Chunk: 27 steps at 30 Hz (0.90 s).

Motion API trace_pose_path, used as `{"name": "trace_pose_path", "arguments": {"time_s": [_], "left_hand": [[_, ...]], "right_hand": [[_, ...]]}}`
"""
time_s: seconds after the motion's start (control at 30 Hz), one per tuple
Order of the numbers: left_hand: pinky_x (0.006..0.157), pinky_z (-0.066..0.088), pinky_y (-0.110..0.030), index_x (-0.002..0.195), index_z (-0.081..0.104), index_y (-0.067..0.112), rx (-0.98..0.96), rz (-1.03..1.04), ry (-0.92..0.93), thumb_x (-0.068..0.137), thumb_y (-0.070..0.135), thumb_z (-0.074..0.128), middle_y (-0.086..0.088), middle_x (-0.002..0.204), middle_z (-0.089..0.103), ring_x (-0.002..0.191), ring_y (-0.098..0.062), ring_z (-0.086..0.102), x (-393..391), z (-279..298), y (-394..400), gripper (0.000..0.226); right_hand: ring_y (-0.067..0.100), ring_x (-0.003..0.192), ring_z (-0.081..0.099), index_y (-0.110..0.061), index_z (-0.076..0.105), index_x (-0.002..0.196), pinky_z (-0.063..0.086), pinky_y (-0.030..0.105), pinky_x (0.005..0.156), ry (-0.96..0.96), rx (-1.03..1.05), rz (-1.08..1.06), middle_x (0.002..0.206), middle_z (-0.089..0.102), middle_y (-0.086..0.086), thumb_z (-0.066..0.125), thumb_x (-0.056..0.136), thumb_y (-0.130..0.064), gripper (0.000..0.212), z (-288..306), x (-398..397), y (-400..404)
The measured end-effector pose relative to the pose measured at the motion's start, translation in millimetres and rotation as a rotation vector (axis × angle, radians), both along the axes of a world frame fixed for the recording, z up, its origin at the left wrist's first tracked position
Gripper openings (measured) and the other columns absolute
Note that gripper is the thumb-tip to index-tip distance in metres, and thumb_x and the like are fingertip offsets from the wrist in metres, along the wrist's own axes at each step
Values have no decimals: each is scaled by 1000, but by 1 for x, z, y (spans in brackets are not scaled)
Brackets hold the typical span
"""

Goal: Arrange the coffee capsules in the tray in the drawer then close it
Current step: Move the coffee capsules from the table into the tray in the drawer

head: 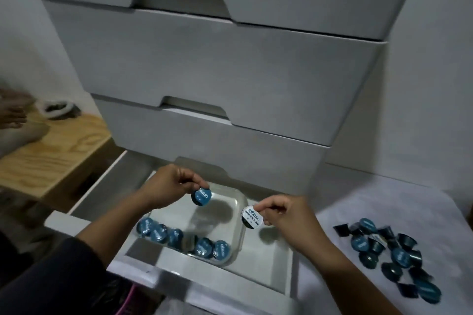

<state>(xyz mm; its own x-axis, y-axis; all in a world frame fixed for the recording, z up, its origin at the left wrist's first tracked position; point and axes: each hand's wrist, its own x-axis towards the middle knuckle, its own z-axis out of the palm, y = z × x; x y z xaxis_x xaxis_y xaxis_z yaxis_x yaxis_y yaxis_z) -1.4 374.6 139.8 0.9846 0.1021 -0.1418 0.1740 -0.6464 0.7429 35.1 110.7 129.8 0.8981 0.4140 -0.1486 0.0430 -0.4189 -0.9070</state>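
Both hands pinch capsules above the tray: left hand a blue-lidded capsule, right hand a white-lidded capsule, lids facing the camera.

- Five blue-lidded capsules are lying in a row in the clear tray, toward 6 o'clock.
- One blue-lidded capsule is hanging from the left hand.
- One white-lidded capsule is sitting in the fingers of the right hand.
- A loose heap of capsules, too jumbled to count, is lying on the white surface at 4 o'clock.
- One drawer is standing open; three drawer fronts are showing above it.
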Motion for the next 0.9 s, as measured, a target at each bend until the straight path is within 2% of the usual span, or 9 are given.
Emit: {"name": "trace_pose_path", "arguments": {"time_s": [0.1, 0.23, 0.3, 0.4, 0.53, 0.57, 0.67, 0.73, 0.9], "left_hand": [[82, 52, -18, 77, 72, 37, 88, -113, 77, 82, 9, 67, 22, 77, 71, 84, -1, 67, 0, -18, 52, 29], [71, 45, -7, 82, 76, 28, 118, -209, 146, 81, 8, 67, 35, 65, 65, 72, 12, 61, 9, -46, 96, 22], [71, 44, -6, 85, 76, 21, 105, -237, 182, 81, 7, 66, 30, 67, 66, 69, 15, 60, 13, -58, 110, 18], [69, 41, 1, 88, 76, 19, 134, -298, 234, 82, 6, 63, 17, 80, 70, 72, 12, 60, 19, -71, 122, 19], [68, 38, 7, 90, 76, 16, 169, -349, 238, 82, 2, 61, 1, 97, 75, 88, -4, 63, 28, -84, 126, 22], [70, 39, 5, 90, 75, 15, 179, -372, 239, 83, 0, 60, -1, 97, 75, 88, -5, 63, 30, -86, 126, 23], [80, 44, -11, 89, 75, 14, 224, -454, 234, 82, -2, 56, -4, 94, 75, 83, -7, 63, 36, -89, 124, 26], [81, 45, -16, 88, 75, 14, 246, -490, 235, 81, -2, 55, -4, 93, 75, 80, -7, 61, 40, -89, 125, 27], [80, 50, -21, 88, 75, 16, 304, -553, 250, 80, -2, 57, -4, 92, 74, 77, -6, 59, 48, -87, 128, 27]], "right_hand": [[8, 57, 64, -33, 71, 61, 54, 28, 67, 32, -30, 36, 74, 73, 3, 61, 81, -3, 37, -15, -5, 53], [9, 62, 62, -33, 69, 60, 53, 23, 67, 62, -95, 50, 69, 69, -10, 62, 82, -3, 38, -37, -4, 111], [7, 68, 63, -33, 70, 61, 52, 22, 68, 87, -139, 22, 71, 70, -11, 63, 82, -6, 35, -48, -3, 134], [5, 63, 60, -30, 69, 63, 48, 17, 61, 133, -161, -15, 69, 67, -9, 61, 82, -1, 36, -60, -3, 159], [14, 60, 62, -22, 71, 63, 57, 27, 65, 236, -175, -101, 68, 69, 0, 56, 82, 3, 35, -74, 0, 177], [14, 60, 62, -21, 71, 64, 57, 26, 65, 258, -181, -113, 67, 68, 1, 55, 82, 4, 35, -77, 1, 179], [11, 57, 60, -18, 69, 63, 53, 19, 58, 302, -186, -129, 64, 65, 1, 54, 83, 6, 34, -84, 3, 185], [11, 56, 59, -16, 69, 64, 51, 16, 55, 321, -191, -125, 63, 64, 2, 55, 82, 6, 33, -87, 6, 188], [14, 64, 63, -16, 71, 65, 57, 23, 68, 384, -185, -117, 70, 68, 8, 60, 78, 5, 27, -94, 12, 193]]}}
